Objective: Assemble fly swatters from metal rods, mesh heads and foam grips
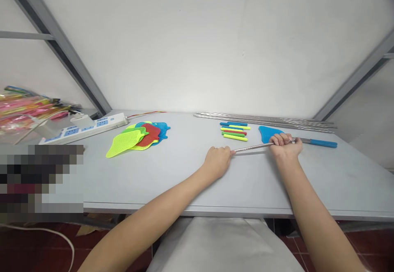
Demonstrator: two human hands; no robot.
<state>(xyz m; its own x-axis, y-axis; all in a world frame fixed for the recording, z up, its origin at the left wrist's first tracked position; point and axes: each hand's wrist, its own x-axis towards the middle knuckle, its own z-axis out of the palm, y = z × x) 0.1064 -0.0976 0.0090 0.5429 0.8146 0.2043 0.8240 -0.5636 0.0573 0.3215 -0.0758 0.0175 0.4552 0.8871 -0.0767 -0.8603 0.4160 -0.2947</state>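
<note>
A thin metal rod (252, 147) runs between my two hands above the table. My left hand (218, 161) is closed around its left end. My right hand (285, 145) is turned palm up, with its fingers curled around the rod's right part. Just behind my right hand lies a blue mesh fly swatter head (267, 134). A blue handle (323, 143) with a metal shaft lies to the right of that hand; my hand hides whether it joins the blue head. Several coloured plastic handles (235, 134) lie behind the rod.
Several long metal rods (264, 120) lie along the wall. Overlapping mesh swatter heads (127, 142) in yellow, green, red and blue lie at the left. Beyond them are a white power strip (89, 128) with plugs and a pile of colourful packaged items (27, 106). Grey frame posts (66, 50) flank the table.
</note>
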